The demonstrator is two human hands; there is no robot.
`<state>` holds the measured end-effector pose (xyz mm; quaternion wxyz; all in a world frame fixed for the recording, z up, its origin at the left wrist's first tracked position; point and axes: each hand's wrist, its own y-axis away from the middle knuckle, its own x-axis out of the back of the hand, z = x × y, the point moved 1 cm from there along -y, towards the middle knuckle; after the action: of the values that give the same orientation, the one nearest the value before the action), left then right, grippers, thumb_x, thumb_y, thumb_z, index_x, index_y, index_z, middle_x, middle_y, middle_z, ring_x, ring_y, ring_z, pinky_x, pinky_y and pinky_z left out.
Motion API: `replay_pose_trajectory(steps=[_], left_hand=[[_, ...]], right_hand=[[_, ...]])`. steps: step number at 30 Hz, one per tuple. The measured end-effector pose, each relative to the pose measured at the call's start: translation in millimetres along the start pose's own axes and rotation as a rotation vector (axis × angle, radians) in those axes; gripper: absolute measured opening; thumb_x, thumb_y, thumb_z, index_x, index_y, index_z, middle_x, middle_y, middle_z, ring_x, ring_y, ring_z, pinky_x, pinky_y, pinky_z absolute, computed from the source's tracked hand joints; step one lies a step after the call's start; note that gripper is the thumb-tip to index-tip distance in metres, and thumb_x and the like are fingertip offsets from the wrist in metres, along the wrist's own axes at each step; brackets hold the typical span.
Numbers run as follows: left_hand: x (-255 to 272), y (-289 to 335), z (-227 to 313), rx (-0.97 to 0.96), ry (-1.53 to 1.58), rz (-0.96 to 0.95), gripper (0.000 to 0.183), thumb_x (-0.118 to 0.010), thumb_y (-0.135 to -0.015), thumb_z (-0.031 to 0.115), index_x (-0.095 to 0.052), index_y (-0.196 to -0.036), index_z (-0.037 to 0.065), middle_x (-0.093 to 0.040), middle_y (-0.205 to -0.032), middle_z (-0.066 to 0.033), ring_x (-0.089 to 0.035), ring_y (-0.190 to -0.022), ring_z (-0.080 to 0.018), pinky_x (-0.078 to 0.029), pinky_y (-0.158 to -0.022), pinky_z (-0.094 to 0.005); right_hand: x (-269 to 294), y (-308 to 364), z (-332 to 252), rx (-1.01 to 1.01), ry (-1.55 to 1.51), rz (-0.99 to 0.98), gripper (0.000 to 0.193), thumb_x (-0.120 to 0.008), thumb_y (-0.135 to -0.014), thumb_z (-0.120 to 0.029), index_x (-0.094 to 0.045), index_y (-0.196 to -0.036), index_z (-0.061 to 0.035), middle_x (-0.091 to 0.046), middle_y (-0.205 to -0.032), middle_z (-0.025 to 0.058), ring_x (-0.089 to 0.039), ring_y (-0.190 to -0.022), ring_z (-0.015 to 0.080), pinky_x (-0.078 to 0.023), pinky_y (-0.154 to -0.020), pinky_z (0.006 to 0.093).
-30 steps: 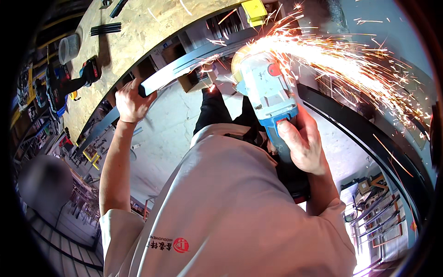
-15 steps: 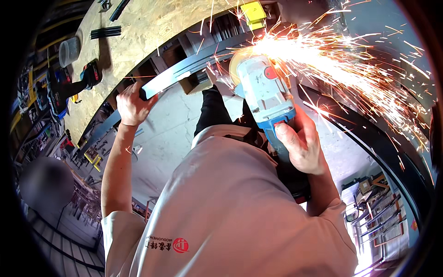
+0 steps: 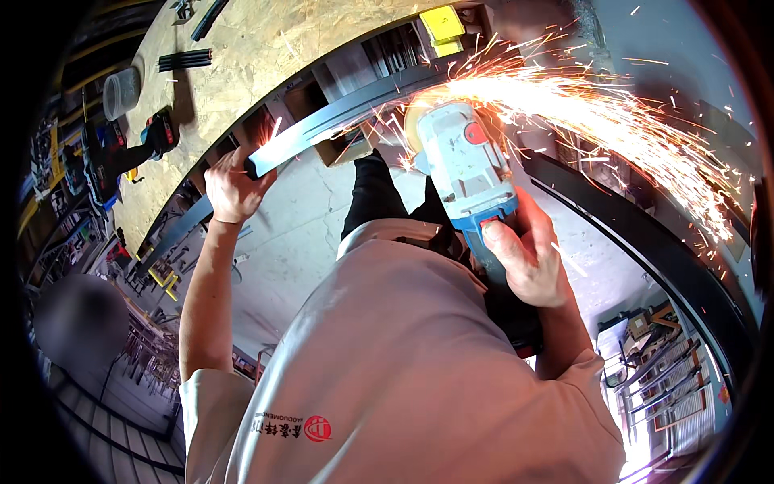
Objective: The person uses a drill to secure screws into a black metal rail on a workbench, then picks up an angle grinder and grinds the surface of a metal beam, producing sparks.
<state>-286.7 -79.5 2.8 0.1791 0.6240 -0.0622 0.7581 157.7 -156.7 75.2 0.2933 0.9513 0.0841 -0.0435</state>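
My right hand (image 3: pixel 528 254) is wrapped round the handle of a cordless-looking angle grinder (image 3: pixel 463 153) with a pale grey head and a blue body, its thumb on the red switch. The grinder's yellowish disc (image 3: pixel 418 125) meets a long grey metal bar (image 3: pixel 322 125), and a broad stream of orange sparks (image 3: pixel 597 105) flies off to the right. At the bar's dark left end, my left hand (image 3: pixel 235 184) is closed round it. Glare hides the exact spot where disc and bar touch.
A wooden board worktop (image 3: pixel 242 64) curves across the upper left, bearing a cordless power tool (image 3: pixel 157 133), a clear plastic tub (image 3: pixel 121 90) and dark strips (image 3: pixel 185 60). A yellow block (image 3: pixel 442 26) stands beyond the bar. A long dark beam (image 3: pixel 645 242) runs down the right.
The glare at the cut has lessened and the spark stream has become narrower and flatter. The grinder has shifted very slightly; both hands keep their grip.
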Motion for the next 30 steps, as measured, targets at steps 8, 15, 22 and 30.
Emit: replay_pose_trajectory(steps=[8, 15, 22, 30], left_hand=[[2, -3, 4, 0.01, -0.004, -0.021, 0.04, -0.086, -0.076, 0.034, -0.067, -0.095, 0.004, -0.068, -0.079, -0.0169, -0.068, -0.071, -0.0377, -0.054, -0.063, -0.0428], [2, -2, 0, -0.014, 0.009, -0.005, 0.039, -0.087, -0.074, 0.029, -0.066, -0.096, 0.005, -0.068, -0.079, -0.0162, -0.068, -0.071, -0.0368, -0.054, -0.063, -0.042], [0, 0, -3, -0.033, -0.011, -0.001, 0.038, -0.086, -0.074, 0.028, -0.066, -0.097, 0.005, -0.069, -0.079, -0.0156, -0.068, -0.07, -0.0367, -0.054, -0.063, -0.0416], [1, -3, 2, -0.011, 0.017, -0.005, 0.037, -0.086, -0.074, 0.028, -0.066, -0.096, 0.005, -0.069, -0.081, -0.0165, -0.069, -0.072, -0.037, -0.054, -0.064, -0.0414]], right_hand=[[2, 8, 4, -0.068, -0.081, 0.05, 0.044, -0.068, -0.101, -0.022, -0.054, -0.132, 0.005, -0.066, -0.102, 0.0107, -0.062, -0.089, 0.0149, -0.05, -0.081, 0.0312], [-1, 12, 8, 0.048, 0.074, 0.039, 0.05, -0.068, -0.102, -0.028, -0.051, -0.135, 0.0063, -0.066, -0.101, 0.0142, -0.064, -0.083, 0.0194, -0.052, -0.075, 0.0345], [5, 4, 4, -0.037, 0.0, -0.03, 0.053, -0.069, -0.102, -0.032, -0.051, -0.134, 0.0065, -0.066, -0.103, 0.0155, -0.065, -0.088, 0.0216, -0.053, -0.08, 0.0354], [8, -1, 9, -0.014, 0.044, -0.049, 0.052, -0.069, -0.102, -0.031, -0.051, -0.132, 0.0065, -0.068, -0.104, 0.0164, -0.066, -0.089, 0.0228, -0.053, -0.08, 0.0363]])
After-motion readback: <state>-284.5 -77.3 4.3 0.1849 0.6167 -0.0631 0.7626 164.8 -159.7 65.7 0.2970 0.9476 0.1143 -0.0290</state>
